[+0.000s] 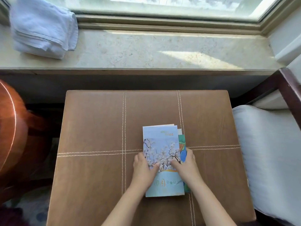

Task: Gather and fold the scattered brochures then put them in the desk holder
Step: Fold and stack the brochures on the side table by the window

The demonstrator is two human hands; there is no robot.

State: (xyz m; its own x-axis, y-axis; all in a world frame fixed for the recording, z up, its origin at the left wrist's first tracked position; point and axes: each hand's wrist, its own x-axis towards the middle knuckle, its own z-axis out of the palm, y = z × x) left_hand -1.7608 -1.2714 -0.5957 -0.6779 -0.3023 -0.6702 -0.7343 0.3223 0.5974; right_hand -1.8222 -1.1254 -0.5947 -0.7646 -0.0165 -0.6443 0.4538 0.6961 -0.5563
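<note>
Glossy paper sits under both hands: the left hand (144,167) and right hand (187,163) press flat, thumbs on top, gripping the side edges of the brochures (160,144), squaring the stack. Gathering looks largely done, since no loose sheets show elsewhere; a green-and-blue one pokes out on the right. No desk holder is in view, so that step remains. Beneath lies a tan, leather-like stitched worktop (97,124); beyond, a marble windowsill (154,49) carries a folded white towel (42,26).

Top brochure (160,144): pale blue, white blossom print. Brochure beneath (182,149), right of grip: green, blue, orange. Ottoman (97,124): tan, white stitching. Towel (42,26): white.
</note>
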